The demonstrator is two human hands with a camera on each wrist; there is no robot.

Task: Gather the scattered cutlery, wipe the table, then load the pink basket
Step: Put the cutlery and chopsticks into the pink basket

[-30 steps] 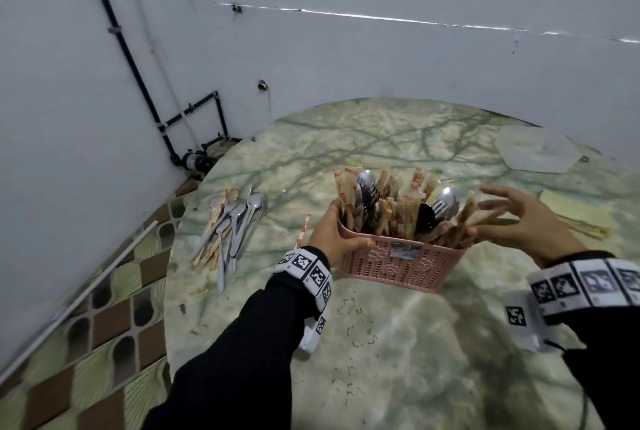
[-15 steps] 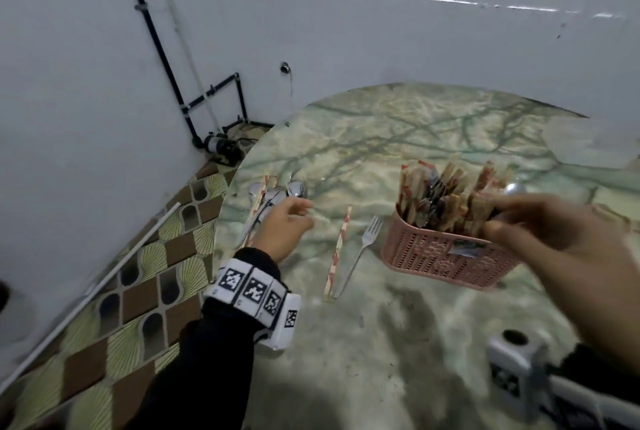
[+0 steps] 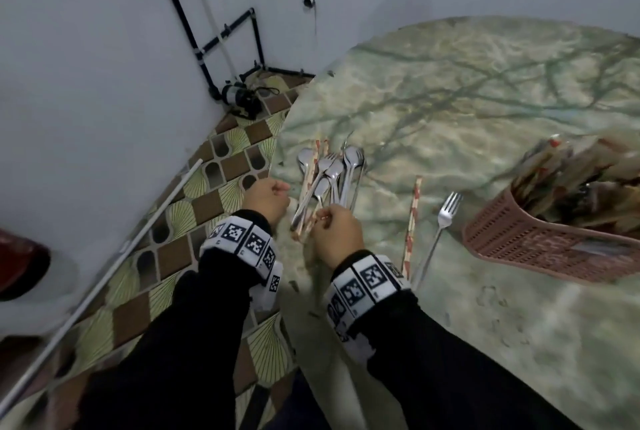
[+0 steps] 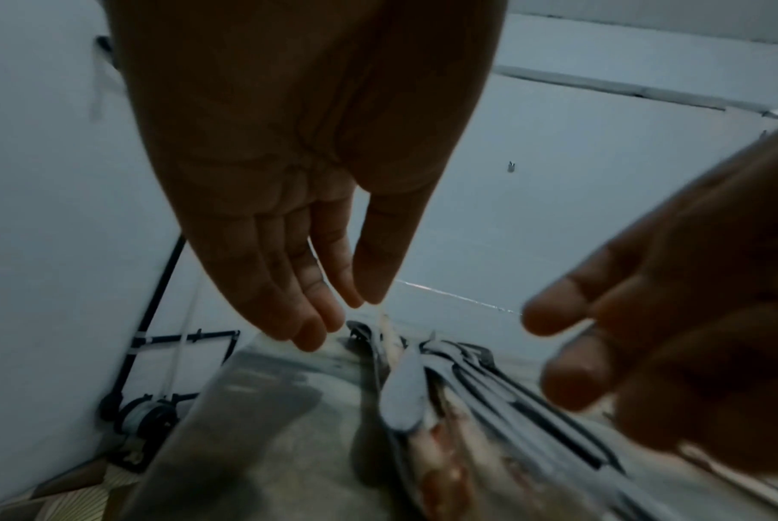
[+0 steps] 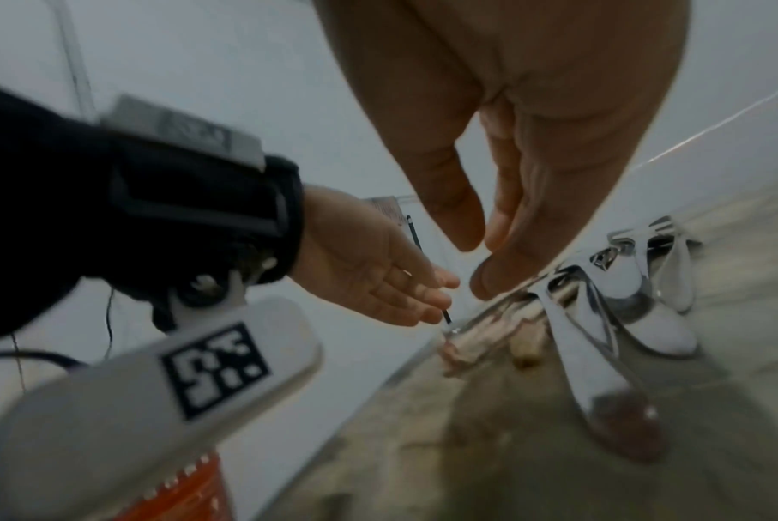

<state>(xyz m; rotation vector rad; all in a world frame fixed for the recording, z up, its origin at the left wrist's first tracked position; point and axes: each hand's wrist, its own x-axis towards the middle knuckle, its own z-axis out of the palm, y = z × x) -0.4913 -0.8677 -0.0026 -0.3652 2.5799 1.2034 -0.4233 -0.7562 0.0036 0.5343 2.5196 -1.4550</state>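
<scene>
On the far left, off the table, a black pipe (image 3: 207, 48) runs down the wall to the tile floor (image 3: 194, 207). No brand or words can be read anywhere; the only print is black-and-white square codes on the wrist bands (image 3: 242, 239).

The left hand (image 3: 266, 199) is at the table edge, just left of the spoon pile. Its fingers (image 4: 289, 292) are straight and close together w/ the thumb beside them, holding nothing. The tips are near the pile's left side, not touching it.

The pile of spoons (image 3: 329, 173) lies right in front of both hands, mixed w/ paper-wrapped chopsticks (image 3: 313, 166) under and beside them.

The right hand (image 3: 337, 232) is at the near end of the pile. Its fingers (image 5: 502, 268) come down onto the spoon handles w/ the thumb close by. Can't tell if it pinches a handle or only touches; the view is blurry there.

To the right of the right fingers, a lone wrapped chopstick pair (image 3: 412, 221) and a fork (image 3: 440, 225) lie side by side on the marble table (image 3: 450, 90), apart from the pile.

Far right, well away from both hands, the pink basket (image 3: 540, 242) sits on the table, full of wrapped chopsticks & cutlery.
</scene>
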